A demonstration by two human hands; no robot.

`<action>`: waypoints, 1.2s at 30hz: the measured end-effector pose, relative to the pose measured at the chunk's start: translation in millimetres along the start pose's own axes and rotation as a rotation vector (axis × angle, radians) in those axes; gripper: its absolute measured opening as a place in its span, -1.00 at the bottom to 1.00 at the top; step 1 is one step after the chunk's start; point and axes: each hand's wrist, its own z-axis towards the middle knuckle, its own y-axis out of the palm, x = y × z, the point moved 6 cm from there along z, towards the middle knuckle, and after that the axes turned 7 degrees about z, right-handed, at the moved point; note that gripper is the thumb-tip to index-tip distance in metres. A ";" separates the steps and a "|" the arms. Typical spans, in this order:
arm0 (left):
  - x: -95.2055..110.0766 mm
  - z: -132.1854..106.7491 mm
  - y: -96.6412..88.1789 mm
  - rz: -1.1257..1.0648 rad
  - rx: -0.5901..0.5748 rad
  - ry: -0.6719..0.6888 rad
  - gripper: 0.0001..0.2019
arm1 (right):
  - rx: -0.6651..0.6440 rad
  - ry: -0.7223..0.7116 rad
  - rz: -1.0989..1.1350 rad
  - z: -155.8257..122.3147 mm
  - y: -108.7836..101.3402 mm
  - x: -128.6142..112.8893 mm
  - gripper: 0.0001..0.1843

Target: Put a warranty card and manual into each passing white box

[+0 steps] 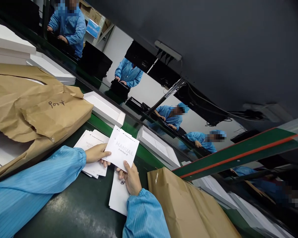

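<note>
Both my hands grip a small stack of white booklets (123, 145), the top one printed "MANUAL". My left hand (98, 154) pinches its left edge, thumb on top. My right hand (132, 178) holds the lower edge, with the thumb on the front and the other fingers underneath. Below my left hand lies a pile of white leaflets (85, 140) with faint grey print. Another pile of white booklets (118, 197), with a small black logo, is on the green table (81, 205) under my right hand and partly hidden by it.
A torn brown paper package (57, 122) stands at left, a second brown package (183, 201) at right. White box trays (106, 107) sit on the line beyond. A green bar with an orange stripe (238, 155) slants across the right. Several people in blue work farther off.
</note>
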 end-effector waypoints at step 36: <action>-5.3 5.6 -11.0 0.004 0.356 0.021 -0.87 | 0.053 -0.026 0.111 -3.9 2.5 -5.3 -0.55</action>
